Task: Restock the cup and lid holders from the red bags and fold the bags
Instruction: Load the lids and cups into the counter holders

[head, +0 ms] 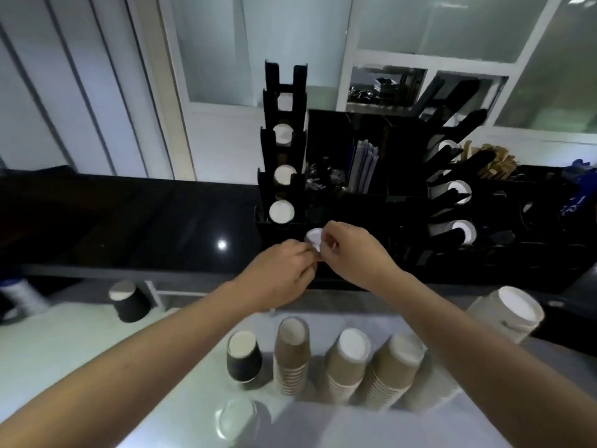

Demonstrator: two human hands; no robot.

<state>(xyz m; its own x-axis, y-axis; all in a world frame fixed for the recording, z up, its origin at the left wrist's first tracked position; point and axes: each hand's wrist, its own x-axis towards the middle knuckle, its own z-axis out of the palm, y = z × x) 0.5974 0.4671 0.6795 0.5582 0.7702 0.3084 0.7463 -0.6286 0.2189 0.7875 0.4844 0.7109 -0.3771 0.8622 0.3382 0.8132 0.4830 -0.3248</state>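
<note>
White and small, a cup [314, 238] sits between the two hands at the foot of the black cup holder [284, 156] — the left hand [280, 273] curls its fingers against the cup's lower edge, the right hand [350, 250] pinches its rim from the other side. Whether it is one cup or a short stack I cannot tell. Up the holder's tall tower, four slots show white cup bottoms. On the pale counter [64, 344] nearer the person stand upside-down stacks of brown cups [347, 363], with a black cup [244, 355] just beside them — and another black cup [129, 300] well apart on the left.
</note>
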